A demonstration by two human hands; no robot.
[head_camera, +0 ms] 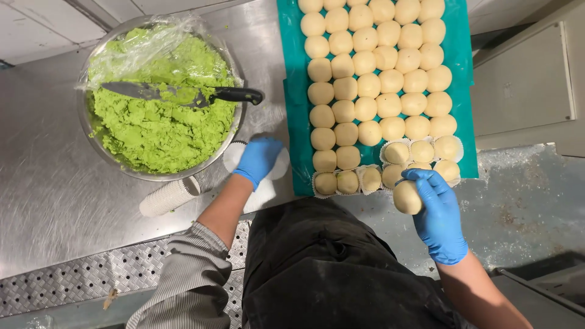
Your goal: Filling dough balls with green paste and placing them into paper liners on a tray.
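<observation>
A steel worktop [55, 201] carries a metal bowl [91, 143] of green paste [161, 125] with a black-handled knife [183, 94] lying across it, a fallen stack of paper cups [169, 197] near it, and a teal tray [466, 91] packed with rows of pale dough balls [378, 73], some of the nearest sitting in paper cases. The left hand [259, 158], in a blue glove, rests fingers down on loose white paper cases [268, 183] between bowl and tray. The right hand [437, 213], also gloved, is closed around one dough ball [407, 197] just off the tray's near edge.
</observation>
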